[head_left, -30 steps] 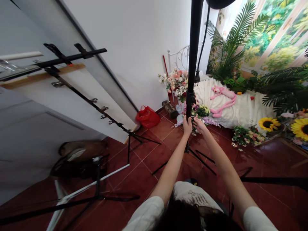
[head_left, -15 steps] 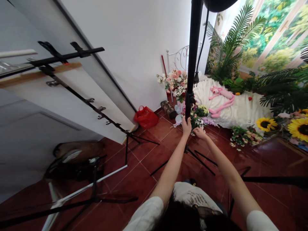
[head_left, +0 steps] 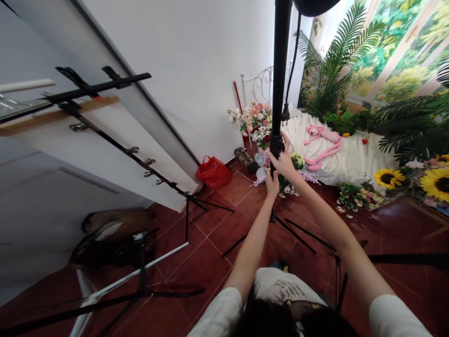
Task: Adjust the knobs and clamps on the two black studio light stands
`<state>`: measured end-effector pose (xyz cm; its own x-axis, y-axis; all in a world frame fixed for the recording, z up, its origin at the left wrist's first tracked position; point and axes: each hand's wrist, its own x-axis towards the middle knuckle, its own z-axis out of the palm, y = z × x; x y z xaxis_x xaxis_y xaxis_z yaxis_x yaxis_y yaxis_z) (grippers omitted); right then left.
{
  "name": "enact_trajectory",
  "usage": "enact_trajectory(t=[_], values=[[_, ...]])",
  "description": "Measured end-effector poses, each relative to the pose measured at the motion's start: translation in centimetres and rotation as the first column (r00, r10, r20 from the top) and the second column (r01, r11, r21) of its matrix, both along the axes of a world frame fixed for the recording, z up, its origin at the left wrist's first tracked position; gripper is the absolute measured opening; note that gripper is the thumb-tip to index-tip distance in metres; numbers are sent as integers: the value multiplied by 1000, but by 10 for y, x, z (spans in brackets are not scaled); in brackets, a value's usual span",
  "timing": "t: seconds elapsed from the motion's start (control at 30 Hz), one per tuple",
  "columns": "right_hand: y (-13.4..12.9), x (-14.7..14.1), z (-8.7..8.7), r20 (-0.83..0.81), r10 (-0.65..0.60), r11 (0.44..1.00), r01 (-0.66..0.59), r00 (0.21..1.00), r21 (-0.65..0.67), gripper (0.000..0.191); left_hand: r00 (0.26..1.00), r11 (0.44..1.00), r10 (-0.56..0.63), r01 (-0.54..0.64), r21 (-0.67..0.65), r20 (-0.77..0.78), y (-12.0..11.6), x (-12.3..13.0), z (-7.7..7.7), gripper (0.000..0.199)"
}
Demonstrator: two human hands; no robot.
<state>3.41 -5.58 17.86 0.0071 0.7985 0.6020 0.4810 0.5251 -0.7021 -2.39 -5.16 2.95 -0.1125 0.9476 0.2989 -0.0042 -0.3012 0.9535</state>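
Observation:
A black light stand (head_left: 279, 70) rises upright in front of me, its thin legs spread over the floor. My left hand (head_left: 272, 183) is wrapped round the lower part of its pole. Just above, my right hand (head_left: 283, 160) grips the black locking collar (head_left: 277, 142) on the pole, fingers curled round its far side. A black lamp head (head_left: 317, 5) shows in part at the top edge. From it hangs a power cord with a plug (head_left: 285, 112), close to the pole above my right hand.
A backdrop stand (head_left: 105, 135) with clamps leans in on the left. A red plastic bag (head_left: 214, 172) sits by the wall. Flowers (head_left: 259, 119), a bed with a pink plush toy (head_left: 324, 135) and palm leaves (head_left: 333, 65) stand beyond. A white pole (head_left: 140, 269) crosses the lower left.
My right hand has moved up from beside the pole and closed on the collar. My left hand stays on the pole below. The view has shifted slightly.

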Motion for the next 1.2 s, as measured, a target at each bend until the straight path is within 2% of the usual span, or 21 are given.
enact_trajectory(t=[0.1,0.3,0.43,0.6,0.83,0.97,1.07,1.2], values=[[0,-4,8,44,-55,998,54,998,23,82,999,999,-42,42,14,9,0,-2,3,51],[-5,-6,5,0,-156,988,156,988,3,74,999,996,-20,25,89,-48,1,-3,2,36],[-7,-10,-4,-49,-203,978,201,978,-54,74,993,990,-108,111,87,-37,0,-1,-11,52],[-7,-3,-21,-117,-121,984,104,986,-141,76,996,997,-79,78,-25,-43,1,0,-21,30],[-9,16,-61,-210,21,955,-82,977,-286,83,997,997,-72,71,-32,-15,1,-2,-20,28],[-19,8,-74,-230,-33,956,-36,973,-290,78,996,996,-86,86,-22,30,0,-1,-22,35],[-22,2,-75,-242,-71,960,1,968,-279,73,993,995,-103,103,-3,52,0,-2,-24,39],[-21,0,-76,-239,-57,962,-11,969,-273,69,990,992,-123,123,-11,64,-2,-4,-25,42]])
